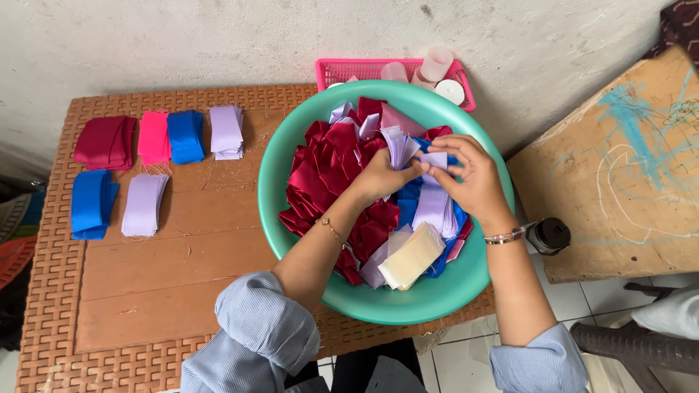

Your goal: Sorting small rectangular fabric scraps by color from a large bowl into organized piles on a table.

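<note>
Table (182, 240) of brown woven-look plastic carries my round teal basin (291, 145), heaped with glossy satin rectangles (328, 175). Over it my left hand (382, 178) and right hand (470, 178) both pinch one small lilac strip (435, 159).

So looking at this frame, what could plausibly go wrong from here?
The green basin overhangs the table's right edge; leaning on it might tip it toward the floor. Both hands, left hand and right hand, pinch one lilac piece over mixed colours, so neighbouring pieces could lift with it. The sorted stacks sit loose and could slide.
</note>
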